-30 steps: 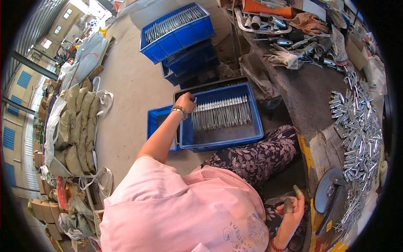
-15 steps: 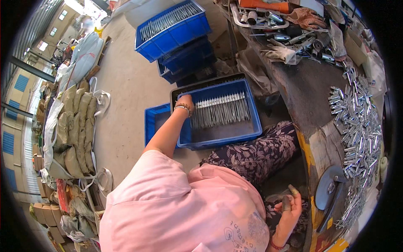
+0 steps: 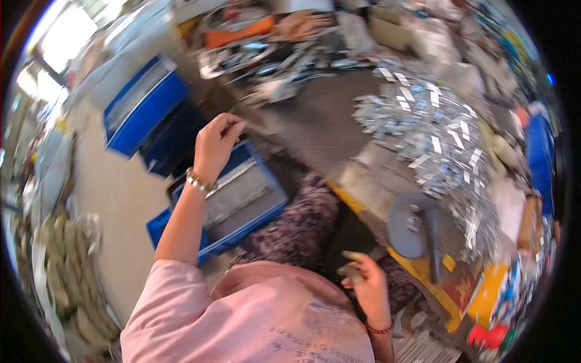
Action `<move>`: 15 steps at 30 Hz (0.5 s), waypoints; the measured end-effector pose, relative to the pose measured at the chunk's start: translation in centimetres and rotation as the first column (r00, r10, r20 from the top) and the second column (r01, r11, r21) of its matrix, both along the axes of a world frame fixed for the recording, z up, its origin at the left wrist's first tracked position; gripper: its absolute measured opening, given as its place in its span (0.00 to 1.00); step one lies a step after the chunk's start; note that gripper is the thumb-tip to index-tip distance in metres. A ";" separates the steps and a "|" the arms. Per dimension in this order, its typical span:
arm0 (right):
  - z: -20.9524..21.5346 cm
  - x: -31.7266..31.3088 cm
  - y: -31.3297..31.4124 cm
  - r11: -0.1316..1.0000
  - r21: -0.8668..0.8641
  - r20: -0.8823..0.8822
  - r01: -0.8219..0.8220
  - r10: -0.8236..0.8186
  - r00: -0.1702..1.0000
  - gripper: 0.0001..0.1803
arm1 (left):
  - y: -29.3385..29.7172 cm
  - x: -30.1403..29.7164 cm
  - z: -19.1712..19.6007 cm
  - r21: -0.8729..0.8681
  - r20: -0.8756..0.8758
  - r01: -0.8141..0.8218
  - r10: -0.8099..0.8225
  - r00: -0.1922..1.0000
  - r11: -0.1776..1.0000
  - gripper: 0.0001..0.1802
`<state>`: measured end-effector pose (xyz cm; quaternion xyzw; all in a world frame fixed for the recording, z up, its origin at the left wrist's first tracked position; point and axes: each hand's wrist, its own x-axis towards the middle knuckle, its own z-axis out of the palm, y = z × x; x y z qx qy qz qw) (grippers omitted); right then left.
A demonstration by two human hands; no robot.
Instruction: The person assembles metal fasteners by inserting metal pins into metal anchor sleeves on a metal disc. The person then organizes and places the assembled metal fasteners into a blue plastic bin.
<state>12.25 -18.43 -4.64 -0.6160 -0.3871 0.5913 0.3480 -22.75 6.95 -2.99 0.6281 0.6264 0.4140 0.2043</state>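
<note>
My left hand (image 3: 216, 145), a beaded bracelet at its wrist, is raised over the far edge of a blue crate (image 3: 270, 213). Its fingers are curled in, and nothing shows sticking out of them. Inside that crate lies a row of thin metal rods (image 3: 239, 195), side by side. My right hand (image 3: 367, 287) hangs in front of my body by the bench edge, palm up. Its fingers are apart with nothing between them, and coverings show on some fingertips. Some blur lies over the picture.
Right of me stands a dark bench (image 3: 308, 115) with a yellow edge. On it are a heap of shiny metal pieces (image 3: 423, 127) and a round grey disc (image 3: 407, 227) with a dark handle. Stacked blue crates (image 3: 142, 103) stand beyond, and sacks (image 3: 66, 260) lie at left.
The view has swung right toward the bench. My left hand has come up out of the crate and away from the rods. My right hand stays open near my body.
</note>
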 end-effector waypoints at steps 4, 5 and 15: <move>1.2 0.3 -0.7 0.999 0.032 0.027 0.017 -0.018 0.999 0.18 | 0.0 11.4 3.8 0.179 -0.089 0.543 -0.536 0.840 0.821 0.10; 1.4 0.4 -1.0 0.999 0.036 0.061 -0.015 0.013 0.998 0.18 | -0.1 13.9 4.6 0.187 -0.100 0.655 -0.649 0.754 0.732 0.11; 5.6 4.2 -4.7 0.955 0.255 0.290 0.148 -0.222 0.931 0.16 | 2.8 25.2 3.4 -0.013 -0.501 0.652 -0.569 0.652 0.758 0.09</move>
